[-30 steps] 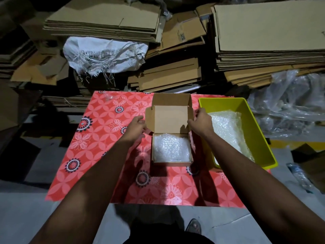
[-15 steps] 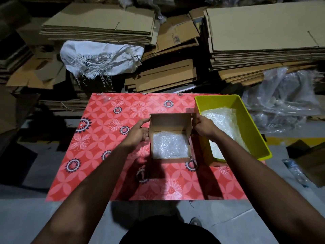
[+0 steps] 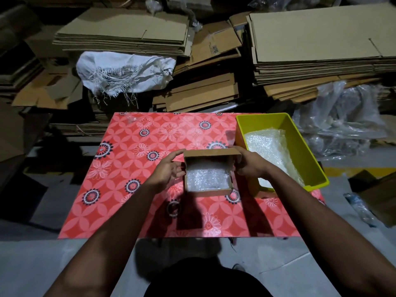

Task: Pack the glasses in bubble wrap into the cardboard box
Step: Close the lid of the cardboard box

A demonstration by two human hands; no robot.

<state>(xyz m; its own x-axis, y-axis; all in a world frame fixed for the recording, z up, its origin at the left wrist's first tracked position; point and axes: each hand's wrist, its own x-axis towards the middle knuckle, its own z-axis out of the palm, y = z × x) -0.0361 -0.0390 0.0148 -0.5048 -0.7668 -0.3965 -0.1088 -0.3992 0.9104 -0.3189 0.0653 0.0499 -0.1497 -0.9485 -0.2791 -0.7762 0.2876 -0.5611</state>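
Evidently the packing itself was done and the closing step was in hand. The cardboard box (image 3: 209,175) sat on the worktop (image 3: 137,159), near its middle and just beside the yellow bin (image 3: 308,155), with a bubble-wrapped bundle (image 3: 206,179) lying flat inside it; whether glasses were within the wrap could not be told. The lid (image 3: 212,154) stood tilted over the box's far half, partway down, so the bundle showed only through the nearer opening.

The left hand (image 3: 169,170) held the lid's left end, fingers (image 3: 179,154) pinching its corner, while the right hand (image 3: 249,163) gripped the right end in the same way. Holding both ends at once probably kept the lid square to the walls, so its side flaps would tuck in without snagging the wrap.

More bubble wrap (image 3: 270,151) lay in the bin, close to the right hand, likely kept within easy reach for further packing.
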